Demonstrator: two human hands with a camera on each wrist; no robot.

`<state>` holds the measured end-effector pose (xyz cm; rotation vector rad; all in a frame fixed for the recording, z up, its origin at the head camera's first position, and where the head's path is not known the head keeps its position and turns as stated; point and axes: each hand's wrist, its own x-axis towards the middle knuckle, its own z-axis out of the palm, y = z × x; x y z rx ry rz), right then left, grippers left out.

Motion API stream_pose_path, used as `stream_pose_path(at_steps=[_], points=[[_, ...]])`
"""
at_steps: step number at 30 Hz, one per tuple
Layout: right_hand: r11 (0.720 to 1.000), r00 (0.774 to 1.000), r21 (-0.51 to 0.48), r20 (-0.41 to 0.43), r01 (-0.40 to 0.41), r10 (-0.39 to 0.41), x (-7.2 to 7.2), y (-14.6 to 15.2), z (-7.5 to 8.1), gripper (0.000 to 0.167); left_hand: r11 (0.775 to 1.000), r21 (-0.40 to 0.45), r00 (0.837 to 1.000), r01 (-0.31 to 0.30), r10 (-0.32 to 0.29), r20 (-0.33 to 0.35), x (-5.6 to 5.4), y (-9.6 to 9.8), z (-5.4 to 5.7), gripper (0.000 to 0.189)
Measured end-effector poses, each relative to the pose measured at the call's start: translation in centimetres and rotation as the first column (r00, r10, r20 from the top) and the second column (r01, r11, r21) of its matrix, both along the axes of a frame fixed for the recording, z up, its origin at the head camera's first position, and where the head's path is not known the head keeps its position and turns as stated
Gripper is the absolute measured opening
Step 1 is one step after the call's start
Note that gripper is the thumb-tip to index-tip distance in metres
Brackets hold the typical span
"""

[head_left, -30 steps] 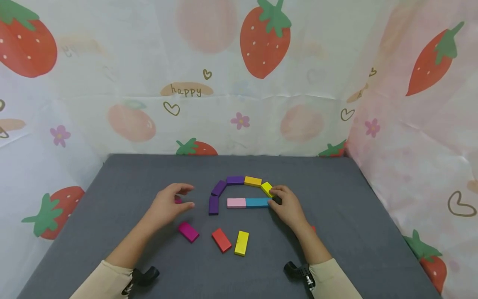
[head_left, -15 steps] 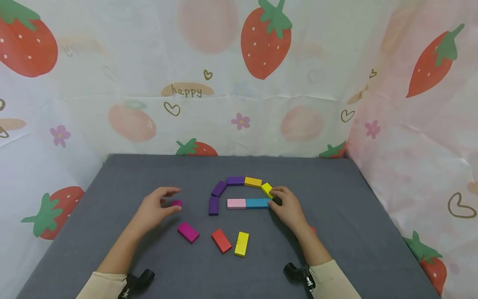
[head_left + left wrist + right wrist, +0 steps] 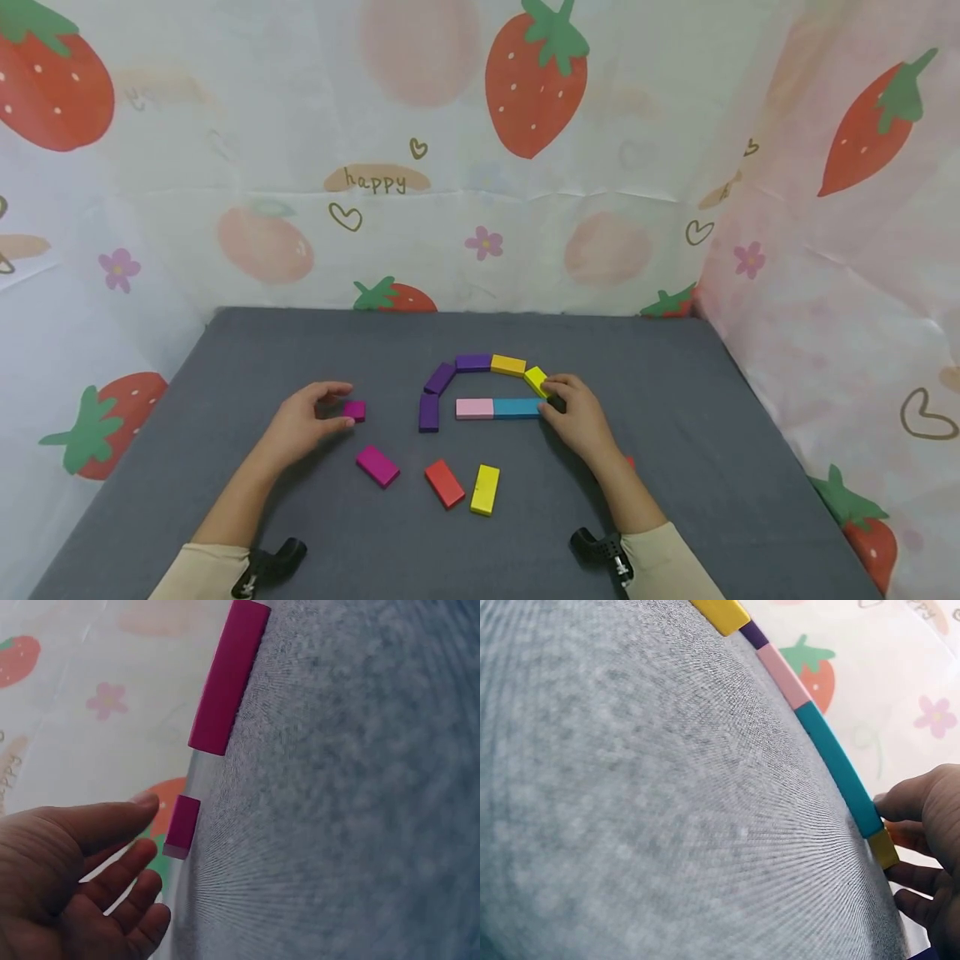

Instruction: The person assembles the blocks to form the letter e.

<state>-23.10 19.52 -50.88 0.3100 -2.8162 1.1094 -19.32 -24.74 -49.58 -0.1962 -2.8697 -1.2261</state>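
My left hand hovers beside a small magenta block, thumb and fingers parted with nothing between them. The left wrist view puts the thumb tip just short of that block. At the row's right end, my right hand has its thumb tip at the end of a blue block and its index fingertip at a yellow block. A gap shows between thumb and index. In the right wrist view, the thumb meets the blue block's end, with fingers loosely bent by a yellow block.
A pink block adjoins the blue one. Purple blocks and an orange block form an arch around them. Nearer lie a magenta block, a red block and a yellow block. Something red is mostly hidden by the right forearm.
My left hand has drawn back to the left, uncovering the small magenta block that it partly hid. The right hand stays at the same spot by the blue and yellow blocks.
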Motion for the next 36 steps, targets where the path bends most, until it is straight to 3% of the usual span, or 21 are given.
stream_pose_path(at_steps=[13, 27, 36], points=[[1.000, 1.000, 0.010, -0.001, -0.004, 0.004, -0.2, 0.2, -0.3, 0.039, 0.999, -0.037, 0.999, 0.033, -0.034, -0.016, -0.8, 0.2, -1.2, 0.047], [1.000, 1.000, -0.007, -0.005, 0.001, -0.001, -0.1, 0.2, -0.3, 0.037, 0.997, -0.065, 0.999, 0.035, -0.036, -0.023, -0.8, 0.4, -1.3, 0.037], [1.000, 1.000, 0.002, -0.010, -0.002, 0.002, 0.0, 0.1, -0.3, 0.038, 0.999, -0.031, 1.000, -0.013, 0.013, 0.009, -0.5, 0.8, -0.7, 0.037]])
